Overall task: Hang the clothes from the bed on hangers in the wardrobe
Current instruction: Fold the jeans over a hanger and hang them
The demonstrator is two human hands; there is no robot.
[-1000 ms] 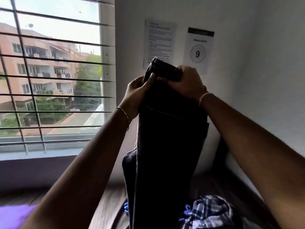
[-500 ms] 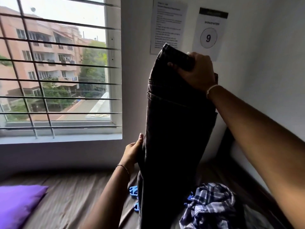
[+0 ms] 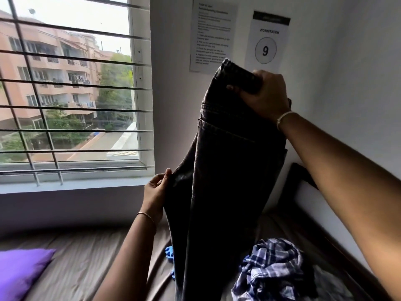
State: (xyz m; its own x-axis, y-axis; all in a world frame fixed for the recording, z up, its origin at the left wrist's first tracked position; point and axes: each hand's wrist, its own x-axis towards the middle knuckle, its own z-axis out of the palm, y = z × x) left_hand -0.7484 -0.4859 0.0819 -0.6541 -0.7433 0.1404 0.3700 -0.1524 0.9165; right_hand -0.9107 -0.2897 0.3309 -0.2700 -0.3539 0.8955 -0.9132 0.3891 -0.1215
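A pair of dark jeans hangs upright in front of me over the bed. My right hand grips the folded waistband at the top, high against the wall. Lower down, my left hand pinches the left edge of the jeans at about mid-length. A crumpled blue-and-white checked shirt lies on the bed at the lower right. Bits of a blue plastic hanger show on the bed behind the jeans; most of it is hidden.
A purple pillow lies at the bed's left. A barred window fills the left wall. Two paper notices hang on the white wall ahead. A dark headboard runs along the right wall. No wardrobe is in view.
My left hand let go of the waistband, dropped down the jeans' left side and now pinches the edge there. My right hand kept its grip on the waistband.
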